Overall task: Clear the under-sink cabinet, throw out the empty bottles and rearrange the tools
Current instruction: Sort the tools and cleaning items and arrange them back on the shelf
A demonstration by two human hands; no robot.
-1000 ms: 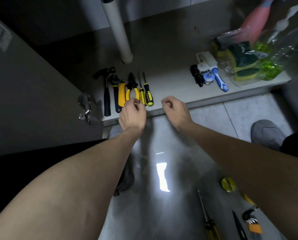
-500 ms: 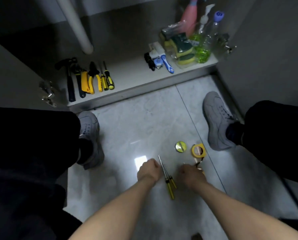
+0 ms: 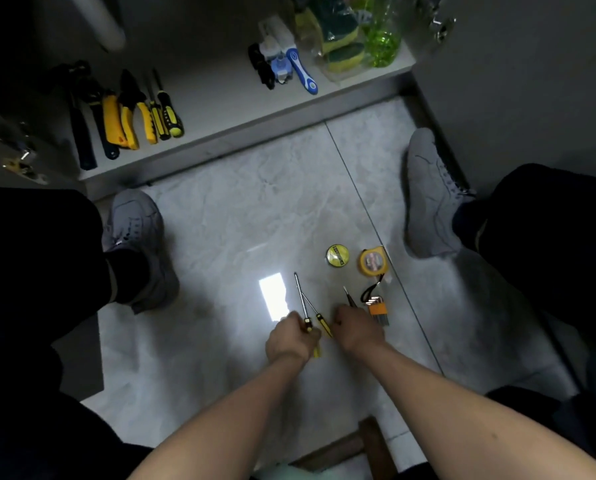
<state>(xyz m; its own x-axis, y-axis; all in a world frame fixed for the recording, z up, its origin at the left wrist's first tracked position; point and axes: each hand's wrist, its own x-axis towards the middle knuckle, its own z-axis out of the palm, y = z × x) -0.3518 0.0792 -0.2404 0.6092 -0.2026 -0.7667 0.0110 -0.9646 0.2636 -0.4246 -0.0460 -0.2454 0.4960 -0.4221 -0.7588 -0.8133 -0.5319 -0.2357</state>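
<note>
The step in hand looks like the tool rearranging: the person crouches over the floor (image 3: pixel 220 237) collecting the small tools still lying outside the cabinet. The left hand (image 3: pixel 291 337) has its fingers curled round the yellow handle of one of two thin screwdrivers (image 3: pixel 303 303), whose shafts point toward 11 o'clock from the hand and cross close to the handles. The second handle lies just beside that hand at its 3 o'clock, between the two hands. The right hand (image 3: pixel 357 327) is curled, knuckles up, over a dark pointed tool (image 3: pixel 350 296) whose tip sticks out at 12 o'clock; whether it pinches that tool or only rests on it I cannot tell.

Just beside the right hand at 2 o'clock lies a hex key set (image 3: pixel 376 304) in an orange holder, and farther at 12 o'clock sit a tape measure (image 3: pixel 372 261) and a round yellow tin (image 3: pixel 337 255).

The next move probably calls for gathering both screwdrivers in one grip and carrying them to 11 o'clock, where the cabinet shelf (image 3: pixel 220 98) already holds a neat tool row (image 3: pixel 130 112) of hammer, pliers and screwdrivers. A free place lies at the right end of that row.
</note>
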